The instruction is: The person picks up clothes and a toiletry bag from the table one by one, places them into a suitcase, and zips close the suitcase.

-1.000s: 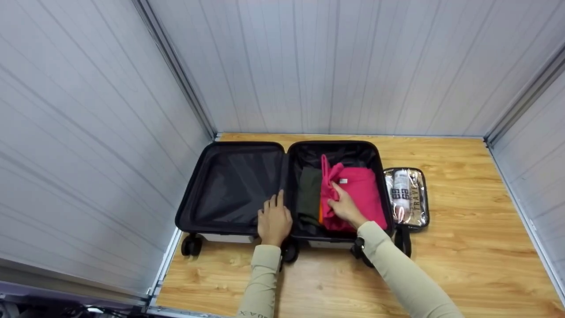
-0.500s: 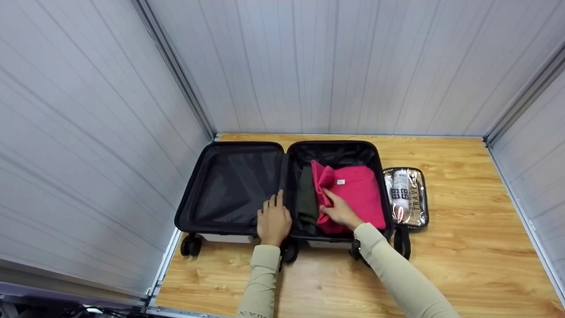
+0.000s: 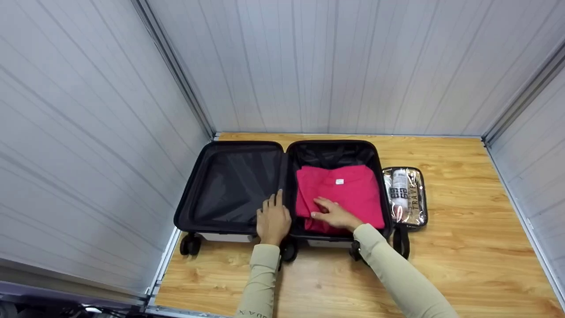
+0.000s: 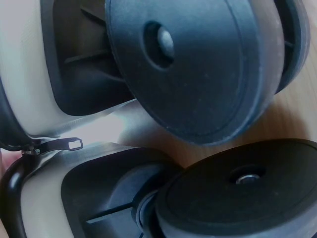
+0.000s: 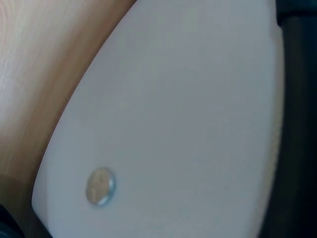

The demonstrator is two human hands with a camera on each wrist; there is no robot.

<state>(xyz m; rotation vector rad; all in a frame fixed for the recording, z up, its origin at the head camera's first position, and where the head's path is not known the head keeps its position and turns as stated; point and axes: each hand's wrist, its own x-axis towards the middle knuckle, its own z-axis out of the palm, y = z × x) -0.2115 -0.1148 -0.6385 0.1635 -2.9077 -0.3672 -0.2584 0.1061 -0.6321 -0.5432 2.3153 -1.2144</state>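
The right hand's (image 3: 333, 215) fingers, loosely spread and gripping nothing, lie over the folded bright-pink cloth garment (image 3: 353, 190) inside an open, black-lined, cream suitcase (image 3: 229, 185); the left hand's (image 3: 273, 223) extended fingers rest at its middle join. Just beside sits a clear, black-trimmed plastic pouch (image 3: 413, 203); pale panel walls (image 3: 318, 66) stand close behind and left.

Booth (image 3: 101, 145) with panel walls (image 3: 353, 66), wooden floor (image 3: 476, 212)

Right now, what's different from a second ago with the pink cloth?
The right hand let go of the bunched pink cloth, whose edge now lies spread to the left, hiding the dark green cloth. The left hand, open suitcase and clear travel bag stayed put.
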